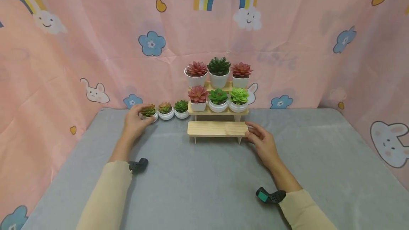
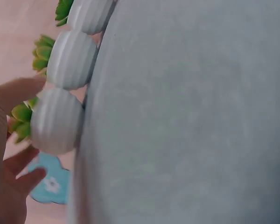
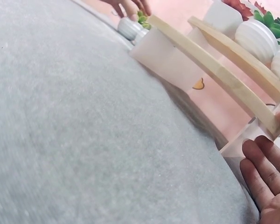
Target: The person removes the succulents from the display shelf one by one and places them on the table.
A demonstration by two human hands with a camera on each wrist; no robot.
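1. our left hand (image 1: 135, 121) curls thumb and fingers around the leftmost potted succulent (image 1: 148, 111), beside two matching pots (image 1: 166, 114) on the tabletop (image 1: 191, 187), probably because its outer side leaves us grasping room.
2. our right hand (image 1: 264, 146) pinches the lowest wooden shelf (image 1: 217, 129) at its right end, other fingers below it, likely to steady it.
3. we see six plants (image 1: 218, 96) on two upper shelves (image 1: 204, 113), perhaps stepped so each shows.
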